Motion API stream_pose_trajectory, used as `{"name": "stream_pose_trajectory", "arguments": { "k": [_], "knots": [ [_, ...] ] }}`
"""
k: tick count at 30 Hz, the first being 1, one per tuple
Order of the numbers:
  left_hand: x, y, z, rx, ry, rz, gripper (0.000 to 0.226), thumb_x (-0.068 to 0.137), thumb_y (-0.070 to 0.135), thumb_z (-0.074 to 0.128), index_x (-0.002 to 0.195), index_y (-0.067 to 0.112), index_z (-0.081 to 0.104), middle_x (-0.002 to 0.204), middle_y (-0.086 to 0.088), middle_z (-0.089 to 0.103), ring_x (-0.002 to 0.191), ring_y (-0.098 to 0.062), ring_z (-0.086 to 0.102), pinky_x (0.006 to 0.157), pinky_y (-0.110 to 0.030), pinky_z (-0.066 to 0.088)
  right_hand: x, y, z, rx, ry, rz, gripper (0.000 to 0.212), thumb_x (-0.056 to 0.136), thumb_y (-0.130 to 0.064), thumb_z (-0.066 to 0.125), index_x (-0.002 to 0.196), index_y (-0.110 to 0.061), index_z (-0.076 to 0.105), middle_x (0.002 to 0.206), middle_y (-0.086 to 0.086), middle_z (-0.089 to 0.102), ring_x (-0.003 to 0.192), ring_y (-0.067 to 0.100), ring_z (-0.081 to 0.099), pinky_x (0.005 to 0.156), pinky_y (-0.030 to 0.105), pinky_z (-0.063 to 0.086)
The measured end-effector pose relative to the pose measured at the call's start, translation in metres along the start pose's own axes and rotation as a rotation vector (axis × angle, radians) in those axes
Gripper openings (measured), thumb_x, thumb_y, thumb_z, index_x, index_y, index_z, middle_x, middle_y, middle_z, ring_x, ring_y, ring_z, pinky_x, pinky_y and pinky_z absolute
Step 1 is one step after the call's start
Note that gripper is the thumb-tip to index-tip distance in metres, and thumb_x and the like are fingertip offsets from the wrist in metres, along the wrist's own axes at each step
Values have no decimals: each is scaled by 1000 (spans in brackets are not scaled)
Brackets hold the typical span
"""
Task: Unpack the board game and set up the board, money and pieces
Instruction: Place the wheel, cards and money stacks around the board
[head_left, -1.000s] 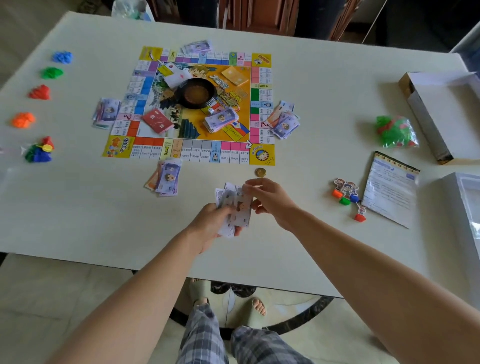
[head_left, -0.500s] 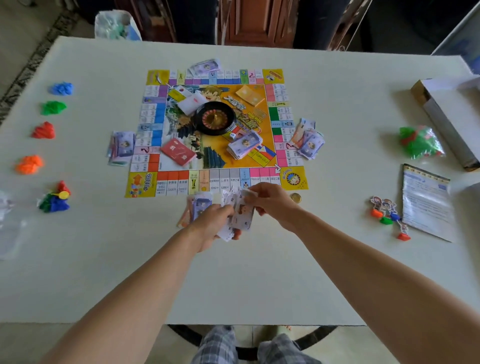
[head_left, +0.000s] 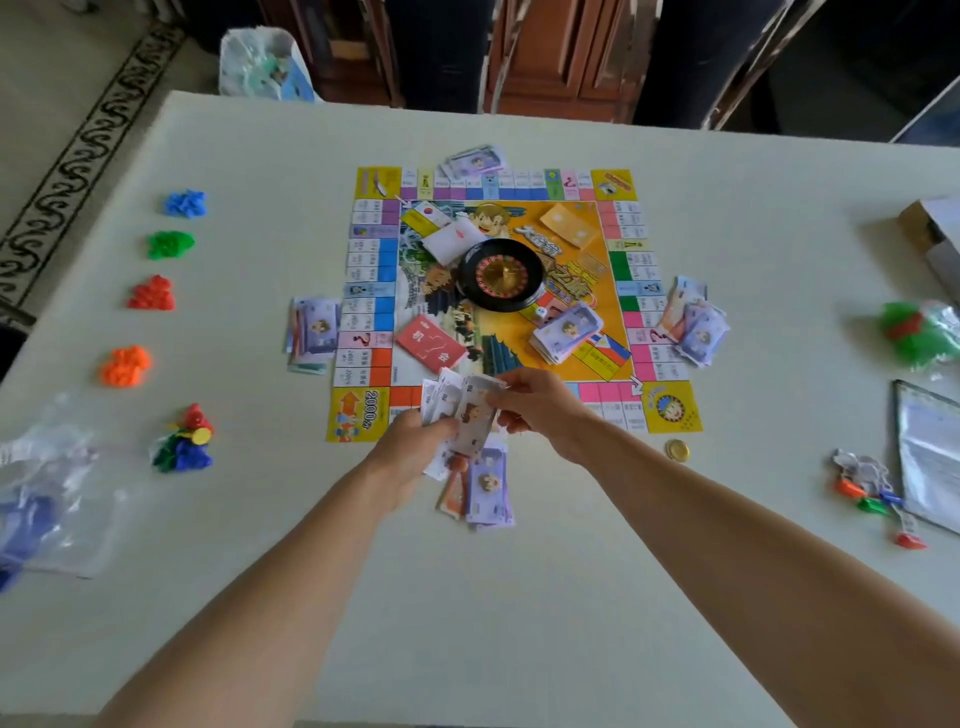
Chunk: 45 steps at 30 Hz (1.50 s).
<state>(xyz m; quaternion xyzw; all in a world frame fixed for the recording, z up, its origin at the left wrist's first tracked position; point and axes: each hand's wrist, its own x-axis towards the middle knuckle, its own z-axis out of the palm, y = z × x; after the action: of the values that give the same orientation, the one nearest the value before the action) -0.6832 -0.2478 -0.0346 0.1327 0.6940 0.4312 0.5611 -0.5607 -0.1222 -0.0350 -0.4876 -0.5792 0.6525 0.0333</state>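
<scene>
Now that both hands have moved fwd over the board's (head_left: 670, 410) near edge, left hand (head_left: 410, 447) fingers curl round the notes wad (head_left: 470, 410) & right hand (head_left: 540, 410) pinches its top note, so money-dealing likely continues.

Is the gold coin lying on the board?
No, the coin lies on the table, just beyond the board's near right corner.
</scene>
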Motion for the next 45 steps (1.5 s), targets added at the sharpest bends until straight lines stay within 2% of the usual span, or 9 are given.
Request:
{"name": "stream_pose_trajectory", "arguments": {
  "k": [4, 10, 15, 21, 26, 30, 32, 38, 45],
  "knots": [
    [-2, 4, -25, -120, 24, -4, 16, 92, 3, 57, 104, 12, 63, 93, -13, 72, 71, -24, 70, 50, -29, 52, 12, -15, 19, -72, -34, -14, 6, 90, -5, 62, 94, -1, 62, 73, 5, 61, 61, 11, 57, 63, 26, 50],
    [-6, -5, -44, -182, 14, -3, 23, 92, 3, 52, 105, 17, 66, 100, -16, 72, 89, -35, 68, 81, -48, 55, 18, -18, 39, -105, -56, 12, 9, 91, -6, 58, 84, -6, 63, 75, 7, 62, 65, 15, 56, 62, 25, 49],
    [-11, -18, -35, -180, 83, 49, 27, 88, -7, 54, 101, 13, 66, 95, -14, 72, 75, -25, 70, 59, -34, 58, 7, -8, 31, -127, -77, 19, 11, 93, -6, 56, 83, -7, 61, 74, 7, 63, 60, 14, 54, 61, 24, 49],
    [-23, -37, -18, -286, 214, 48, 20, 86, -7, 57, 101, 2, 67, 84, -19, 71, 69, -28, 68, 63, -34, 57, -10, 15, 8, -284, -80, 24, 4, 91, -11, 61, 90, -8, 63, 72, 2, 66, 59, 10, 56, 52, 19, 46],
    [-32, -58, -7, -299, 349, -24, 22, 72, -1, 69, 94, 1, 69, 91, -25, 71, 84, -41, 69, 83, -57, 54, -16, 47, 8, -529, 16, -36, 13, 87, -19, 67, 98, -11, 64, 83, 4, 69, 62, 11, 57, 44, 15, 39],
    [-41, -64, 4, -236, 415, -31, 9, 75, 1, 73, 80, 7, 67, 71, -12, 67, 63, -27, 63, 57, -28, 52, -20, 60, 12, -688, 135, -202, 28, 85, -16, 69, 111, -12, 60, 113, 6, 59, 94, 18, 54, 68, 17, 42],
    [-42, -64, 7, -259, 414, -30, 15, 69, 7, 79, 79, 10, 67, 76, -14, 68, 68, -31, 65, 59, -31, 52, -22, 59, 13, -679, 167, -279, 38, 86, -21, 69, 120, -13, 55, 120, 5, 50, 100, 17, 51, 80, 23, 42],
    [-40, -59, 17, -286, 397, -30, 15, 73, 5, 79, 84, 8, 70, 82, -13, 71, 76, -31, 67, 70, -39, 54, -25, 31, 21, -461, -204, -266, 21, 86, -38, 67, 92, -18, 64, 86, -4, 63, 73, 13, 58, 61, 24, 48],
    [-28, -32, -5, -341, 322, -30, 32, 83, 18, 61, 105, -6, 64, 96, -23, 71, 91, -40, 67, 83, -48, 53, -3, 1, 39, -397, -154, -199, 12, 87, -24, 69, 83, -14, 65, 71, -1, 62, 61, 13, 55, 57, 25, 46]
  ]
}}
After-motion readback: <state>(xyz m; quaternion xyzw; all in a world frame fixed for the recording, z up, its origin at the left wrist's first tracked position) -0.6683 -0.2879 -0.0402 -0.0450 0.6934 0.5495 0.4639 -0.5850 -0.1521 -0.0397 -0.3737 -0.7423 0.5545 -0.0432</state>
